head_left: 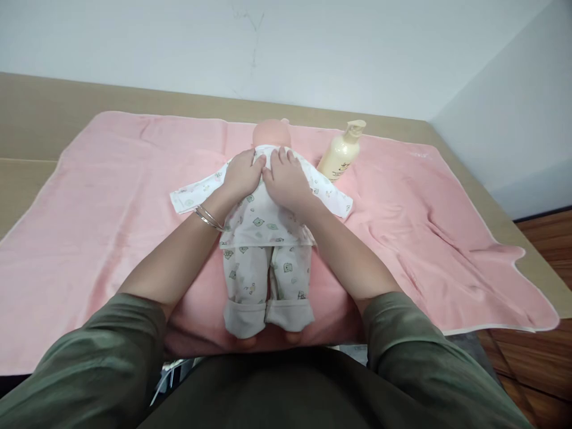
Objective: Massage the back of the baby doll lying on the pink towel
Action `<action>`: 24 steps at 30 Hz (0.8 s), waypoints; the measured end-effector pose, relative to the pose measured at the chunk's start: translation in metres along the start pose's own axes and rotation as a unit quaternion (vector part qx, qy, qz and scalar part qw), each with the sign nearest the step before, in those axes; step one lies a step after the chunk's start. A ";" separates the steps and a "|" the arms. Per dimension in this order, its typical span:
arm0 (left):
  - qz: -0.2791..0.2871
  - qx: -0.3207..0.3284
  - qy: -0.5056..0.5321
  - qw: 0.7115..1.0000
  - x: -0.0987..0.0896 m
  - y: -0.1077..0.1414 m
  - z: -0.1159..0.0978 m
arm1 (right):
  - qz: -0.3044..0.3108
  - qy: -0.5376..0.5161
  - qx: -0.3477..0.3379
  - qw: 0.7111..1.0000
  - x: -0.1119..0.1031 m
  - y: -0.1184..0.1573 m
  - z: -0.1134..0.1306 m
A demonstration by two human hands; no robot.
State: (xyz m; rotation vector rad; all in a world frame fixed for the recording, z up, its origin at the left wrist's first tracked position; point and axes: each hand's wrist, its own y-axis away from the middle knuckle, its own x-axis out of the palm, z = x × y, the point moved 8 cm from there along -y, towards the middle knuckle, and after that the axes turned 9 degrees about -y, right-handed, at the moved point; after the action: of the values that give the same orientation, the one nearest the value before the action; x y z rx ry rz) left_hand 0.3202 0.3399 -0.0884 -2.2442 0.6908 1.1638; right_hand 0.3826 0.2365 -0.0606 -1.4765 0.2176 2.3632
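A baby doll point(271, 132) lies with its head toward the wall and its feet toward me. It wears a white patterned top point(263, 229) with the sleeves spread out and matching trousers point(245, 277) with turned-up cuffs. My left hand point(243, 173) rests flat on the upper left of the top. Beside it, my right hand point(288, 179) lies flat on the upper right, fingers pointing toward the doll's head. The thumbs come close together at the middle. Neither hand grips anything. The doll's face is out of sight.
Under the doll a pink blanket point(134, 179) covers most of the table point(487, 196), with wrinkles on the right. A cream pump bottle point(342, 155) stands on it, close to the doll's right-hand sleeve in view. A white wall point(187, 47) rises behind the table.
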 end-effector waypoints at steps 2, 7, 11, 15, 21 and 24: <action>-0.008 -0.018 -0.010 1.000 -0.001 0.000 0.000 | -0.011 -0.029 0.024 0.999 -0.001 -0.012 -0.019; -0.007 -0.020 -0.019 1.000 -0.001 0.002 -0.004 | -0.027 -0.042 0.029 0.998 0.001 -0.023 -0.035; -0.008 -0.021 -0.017 1.000 -0.002 0.001 -0.002 | -0.042 -0.038 0.024 0.998 0.001 -0.021 -0.033; 0.000 -0.004 -0.030 1.000 -0.001 0.001 -0.007 | -0.049 -0.038 0.025 0.998 0.001 -0.021 -0.032; 0.036 0.002 -0.114 0.993 -0.001 0.018 -0.025 | -0.018 -0.066 0.013 0.998 -0.001 -0.028 -0.044; 0.089 0.023 -0.140 0.986 -0.001 0.033 -0.038 | 0.002 -0.069 -0.012 0.998 -0.004 -0.030 -0.049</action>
State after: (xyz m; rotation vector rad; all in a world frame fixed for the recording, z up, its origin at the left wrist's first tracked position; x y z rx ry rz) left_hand 0.3206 0.2918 -0.0752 -1.9598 0.8031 1.4980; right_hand 0.4362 0.2484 -0.0767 -1.3168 0.1588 2.4675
